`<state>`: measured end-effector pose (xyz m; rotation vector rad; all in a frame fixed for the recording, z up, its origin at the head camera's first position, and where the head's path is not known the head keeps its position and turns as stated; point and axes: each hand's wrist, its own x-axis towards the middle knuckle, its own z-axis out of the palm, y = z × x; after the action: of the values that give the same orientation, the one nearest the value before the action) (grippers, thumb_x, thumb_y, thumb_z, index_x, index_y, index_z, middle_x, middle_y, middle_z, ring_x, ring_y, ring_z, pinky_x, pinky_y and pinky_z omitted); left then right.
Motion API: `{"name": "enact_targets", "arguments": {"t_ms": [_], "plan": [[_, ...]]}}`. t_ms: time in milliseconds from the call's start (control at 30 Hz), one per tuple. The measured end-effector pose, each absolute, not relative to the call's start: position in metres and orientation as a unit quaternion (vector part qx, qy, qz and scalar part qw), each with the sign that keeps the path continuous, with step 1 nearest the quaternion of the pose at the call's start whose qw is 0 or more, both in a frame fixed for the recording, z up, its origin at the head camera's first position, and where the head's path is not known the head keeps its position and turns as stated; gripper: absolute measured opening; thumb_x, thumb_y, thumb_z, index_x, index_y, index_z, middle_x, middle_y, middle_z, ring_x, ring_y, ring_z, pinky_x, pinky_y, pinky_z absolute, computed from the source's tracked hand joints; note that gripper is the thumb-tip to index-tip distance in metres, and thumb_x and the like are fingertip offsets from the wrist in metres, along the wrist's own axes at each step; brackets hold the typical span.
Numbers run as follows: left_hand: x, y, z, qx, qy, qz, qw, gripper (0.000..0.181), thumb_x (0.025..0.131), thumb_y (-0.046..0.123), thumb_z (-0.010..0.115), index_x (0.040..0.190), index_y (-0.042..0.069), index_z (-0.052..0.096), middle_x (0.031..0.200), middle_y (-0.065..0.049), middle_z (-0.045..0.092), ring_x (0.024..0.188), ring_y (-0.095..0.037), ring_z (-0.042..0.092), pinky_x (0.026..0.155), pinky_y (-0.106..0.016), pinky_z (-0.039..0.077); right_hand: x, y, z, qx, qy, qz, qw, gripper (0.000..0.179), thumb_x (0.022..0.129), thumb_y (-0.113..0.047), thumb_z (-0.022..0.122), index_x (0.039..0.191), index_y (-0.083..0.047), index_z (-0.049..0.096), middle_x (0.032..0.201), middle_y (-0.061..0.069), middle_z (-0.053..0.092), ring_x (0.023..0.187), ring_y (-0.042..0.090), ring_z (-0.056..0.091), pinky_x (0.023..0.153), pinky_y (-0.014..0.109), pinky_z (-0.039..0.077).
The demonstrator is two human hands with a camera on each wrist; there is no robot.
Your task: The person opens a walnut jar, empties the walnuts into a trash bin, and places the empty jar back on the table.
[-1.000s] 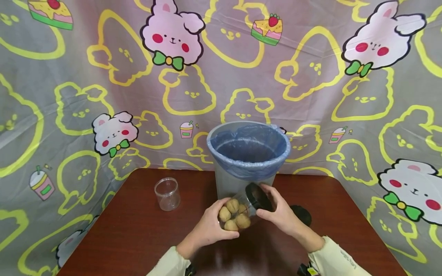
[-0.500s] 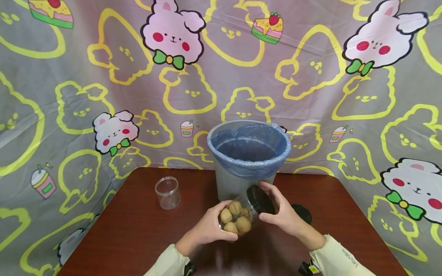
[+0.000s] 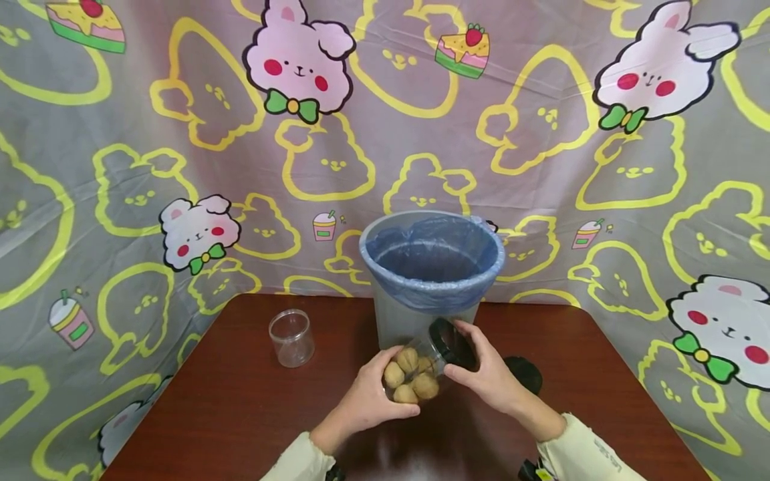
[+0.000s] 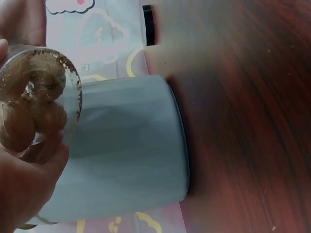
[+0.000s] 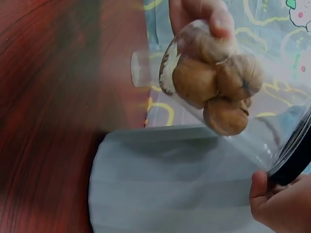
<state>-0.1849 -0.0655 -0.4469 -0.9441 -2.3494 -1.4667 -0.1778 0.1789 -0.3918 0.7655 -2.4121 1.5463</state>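
Observation:
A clear jar (image 5: 265, 136) with several walnuts (image 3: 415, 377) in its lower end is held tilted above the table, in front of the bin. My left hand (image 3: 373, 395) grips the base end, thumb on the near side and fingers around the far side. At the upper end sits a black lid (image 3: 454, 344), which my right hand (image 3: 490, 371) grips by its rim. Seen in the right wrist view, the walnuts (image 5: 214, 85) lie against the jar's base. Small brown crumbs line the base edge in the left wrist view.
A grey bin (image 3: 391, 307) with a blue bag liner (image 3: 433, 294) stands just behind the jar. To the left is a clear lidless jar (image 3: 293, 344). A black round lid (image 3: 525, 375) lies right of my right hand on the dark red table (image 3: 228, 401).
Both hands keep their grip on the jar and lid. The jar shifts and tilts slightly, while the bin, the other jar and the loose black lid stay in place.

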Motion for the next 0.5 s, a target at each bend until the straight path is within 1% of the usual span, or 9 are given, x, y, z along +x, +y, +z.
{"name": "enact_targets", "arguments": {"t_ms": [133,233,300,367,500], "plan": [[-0.1842,-0.0642,-0.4483,-0.318,-0.797,-0.502,0.106,0.089,0.060,0.038,0.089,0.134,0.014,0.046,0.117,0.003,0.056,0.100,-0.012,0.056,0.085,-0.030,0.048,-0.1770,0.1768,-0.3914,0.243,-0.815,0.515,0.104,0.064,0.083,-0.014,0.071,0.136,-0.001,0.037,0.134,0.016,0.045,0.124,0.032,0.040,0.098,0.013,0.027],[-0.1826,-0.0647,-0.4489,-0.320,-0.786,-0.523,0.083,0.087,0.060,0.031,0.090,0.133,0.016,0.046,0.116,0.003,0.057,0.099,-0.012,0.057,0.084,-0.030,0.048,-0.1761,0.1779,-0.3920,0.249,-0.812,0.518,0.099,0.064,0.083,-0.014,0.070,0.136,-0.002,0.037,0.134,0.015,0.044,0.123,0.031,0.040,0.098,0.013,0.027],[-0.1816,-0.0655,-0.4499,-0.325,-0.773,-0.541,0.058,0.085,0.060,0.025,0.090,0.133,0.015,0.047,0.114,0.002,0.059,0.098,-0.012,0.058,0.083,-0.030,0.048,-0.1755,0.1794,-0.3931,0.263,-0.804,0.525,0.088,0.065,0.083,-0.012,0.070,0.137,-0.002,0.036,0.136,0.015,0.042,0.124,0.029,0.039,0.099,0.013,0.027],[-0.1812,-0.0672,-0.4506,-0.329,-0.756,-0.565,0.019,0.083,0.061,0.019,0.089,0.133,0.014,0.046,0.113,0.000,0.060,0.097,-0.013,0.058,0.083,-0.029,0.048,-0.1757,0.1815,-0.3941,0.287,-0.791,0.535,0.077,0.066,0.082,-0.010,0.069,0.138,-0.003,0.035,0.138,0.014,0.041,0.125,0.025,0.039,0.099,0.014,0.028],[-0.1853,-0.0726,-0.4526,-0.353,-0.713,-0.604,-0.053,0.078,0.066,0.011,0.085,0.133,0.008,0.045,0.116,-0.005,0.059,0.100,-0.015,0.058,0.087,-0.029,0.047,-0.1769,0.1852,-0.3915,0.344,-0.762,0.546,0.054,0.072,0.080,-0.006,0.069,0.141,-0.005,0.032,0.138,0.014,0.040,0.123,0.018,0.040,0.099,0.018,0.031]]}}
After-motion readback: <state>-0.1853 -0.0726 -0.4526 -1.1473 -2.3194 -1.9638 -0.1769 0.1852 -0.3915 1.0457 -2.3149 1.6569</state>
